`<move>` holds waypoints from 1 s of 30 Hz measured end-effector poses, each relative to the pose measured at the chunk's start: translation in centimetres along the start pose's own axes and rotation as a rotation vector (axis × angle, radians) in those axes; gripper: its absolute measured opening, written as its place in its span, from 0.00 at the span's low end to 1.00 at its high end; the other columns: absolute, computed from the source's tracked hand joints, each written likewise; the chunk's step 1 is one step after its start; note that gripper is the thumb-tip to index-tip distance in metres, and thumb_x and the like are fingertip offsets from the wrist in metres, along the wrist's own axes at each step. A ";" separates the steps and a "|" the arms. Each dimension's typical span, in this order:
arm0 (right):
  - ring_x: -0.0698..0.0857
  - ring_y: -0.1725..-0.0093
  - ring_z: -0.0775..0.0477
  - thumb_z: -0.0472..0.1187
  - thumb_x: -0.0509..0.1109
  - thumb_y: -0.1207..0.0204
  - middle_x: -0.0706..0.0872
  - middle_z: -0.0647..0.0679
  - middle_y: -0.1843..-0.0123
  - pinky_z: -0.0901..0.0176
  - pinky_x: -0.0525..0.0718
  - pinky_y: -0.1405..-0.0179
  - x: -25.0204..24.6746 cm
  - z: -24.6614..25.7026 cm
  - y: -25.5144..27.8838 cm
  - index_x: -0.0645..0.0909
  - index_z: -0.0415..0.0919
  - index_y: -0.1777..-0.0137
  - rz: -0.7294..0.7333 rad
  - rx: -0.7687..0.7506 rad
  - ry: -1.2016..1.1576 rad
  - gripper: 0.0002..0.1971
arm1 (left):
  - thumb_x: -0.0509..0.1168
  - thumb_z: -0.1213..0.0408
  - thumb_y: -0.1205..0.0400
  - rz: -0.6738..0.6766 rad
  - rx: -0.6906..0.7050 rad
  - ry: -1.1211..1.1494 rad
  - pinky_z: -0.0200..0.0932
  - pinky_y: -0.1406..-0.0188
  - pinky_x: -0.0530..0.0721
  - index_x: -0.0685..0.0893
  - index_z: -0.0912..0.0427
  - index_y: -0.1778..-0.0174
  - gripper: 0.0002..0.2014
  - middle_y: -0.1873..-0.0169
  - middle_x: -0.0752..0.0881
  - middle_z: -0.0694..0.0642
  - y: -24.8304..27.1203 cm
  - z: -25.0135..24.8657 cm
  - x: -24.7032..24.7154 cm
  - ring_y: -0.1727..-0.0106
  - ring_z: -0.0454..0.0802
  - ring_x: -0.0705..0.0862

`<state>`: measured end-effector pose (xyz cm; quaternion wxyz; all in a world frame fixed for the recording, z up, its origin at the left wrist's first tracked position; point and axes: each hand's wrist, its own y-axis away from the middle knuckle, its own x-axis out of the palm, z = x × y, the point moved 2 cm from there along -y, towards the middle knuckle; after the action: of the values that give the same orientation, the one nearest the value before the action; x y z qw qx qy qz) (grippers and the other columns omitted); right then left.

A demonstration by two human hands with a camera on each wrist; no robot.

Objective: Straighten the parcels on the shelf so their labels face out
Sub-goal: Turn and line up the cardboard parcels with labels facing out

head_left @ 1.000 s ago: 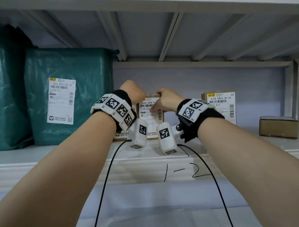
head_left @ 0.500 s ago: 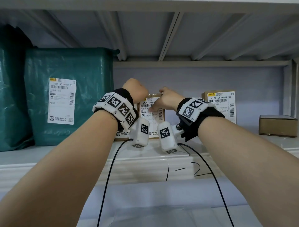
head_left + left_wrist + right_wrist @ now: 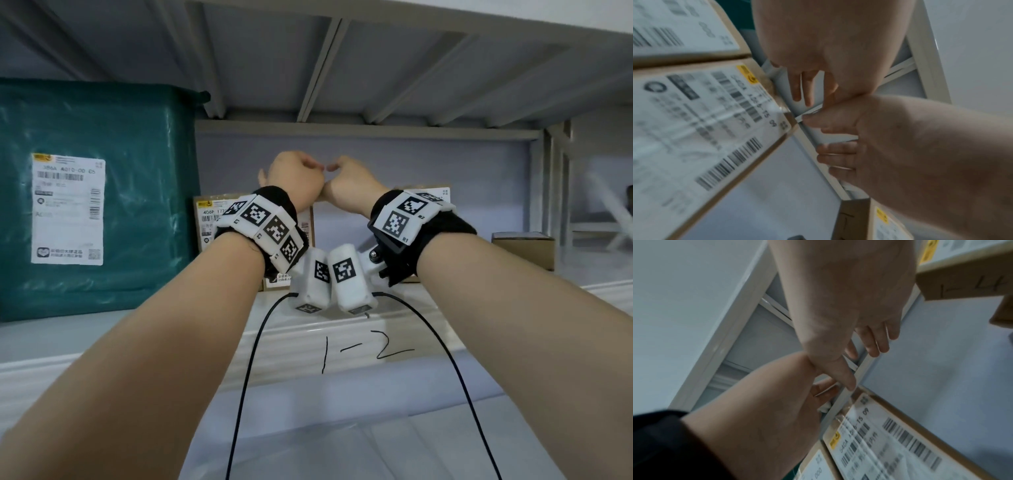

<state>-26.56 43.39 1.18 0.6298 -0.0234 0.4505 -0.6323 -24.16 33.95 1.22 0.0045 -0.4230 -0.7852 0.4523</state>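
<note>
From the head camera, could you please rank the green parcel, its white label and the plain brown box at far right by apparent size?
1. green parcel
2. white label
3. plain brown box, though it looks set further back, so its true size is unsure.

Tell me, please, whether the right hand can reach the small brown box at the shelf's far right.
Probably yes: the right hand holds nothing, and the small brown box lies in the open; only a labelled parcel stands partway along.

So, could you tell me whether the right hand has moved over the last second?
Yes, upward. The right hand was on the middle box's label, level with the right box's top edge. It now sits mostly above that edge.
</note>
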 end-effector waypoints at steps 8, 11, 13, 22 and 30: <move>0.80 0.32 0.42 0.46 0.69 0.30 0.82 0.45 0.31 0.41 0.67 0.23 -4.0 -2.0 1.2 0.78 0.44 0.34 -0.195 0.027 0.110 0.23 | 0.55 0.74 0.20 0.008 0.077 0.234 0.33 0.48 0.72 0.85 0.64 0.40 0.17 0.40 0.86 0.60 0.6 -3.1 3.6 0.46 0.46 0.78; 0.80 0.32 0.40 0.48 0.68 0.32 0.83 0.45 0.33 0.42 0.71 0.26 -5.5 -3.2 0.8 0.79 0.45 0.36 -0.214 0.034 0.153 0.23 | 0.54 0.73 0.19 0.032 0.064 0.261 0.33 0.48 0.72 0.84 0.65 0.38 0.18 0.39 0.85 0.60 0.6 -4.4 5.1 0.44 0.49 0.80; 0.81 0.35 0.38 0.49 0.69 0.33 0.85 0.44 0.37 0.45 0.76 0.31 -6.6 -4.1 0.3 0.80 0.45 0.39 -0.217 0.037 0.187 0.21 | 0.54 0.71 0.17 0.070 0.036 0.213 0.34 0.50 0.73 0.85 0.63 0.41 0.16 0.46 0.85 0.57 0.3 -5.0 6.1 0.44 0.51 0.80; 0.85 0.46 0.41 0.40 0.70 0.28 0.86 0.41 0.47 0.54 0.83 0.43 -8.6 -7.6 -1.8 0.83 0.35 0.42 -0.072 -0.014 0.167 0.16 | 0.51 0.66 0.15 0.160 -0.215 0.145 0.54 0.42 0.81 0.82 0.70 0.43 0.17 0.40 0.83 0.68 0.6 -6.1 9.9 0.45 0.59 0.82; 0.83 0.56 0.42 0.51 0.66 0.26 0.83 0.46 0.62 0.56 0.79 0.57 -9.1 -9.9 -3.2 0.74 0.41 0.70 0.008 -0.019 0.198 0.17 | 0.49 0.57 0.13 0.149 -0.324 0.206 0.50 0.43 0.81 0.78 0.66 0.40 0.19 0.39 0.83 0.64 0.7 -6.5 12.1 0.43 0.57 0.82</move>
<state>-33.06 55.57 2.13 0.5845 0.0350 0.5164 -0.6249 -28.91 46.74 -0.02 -0.0168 -0.5189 -0.8096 0.2737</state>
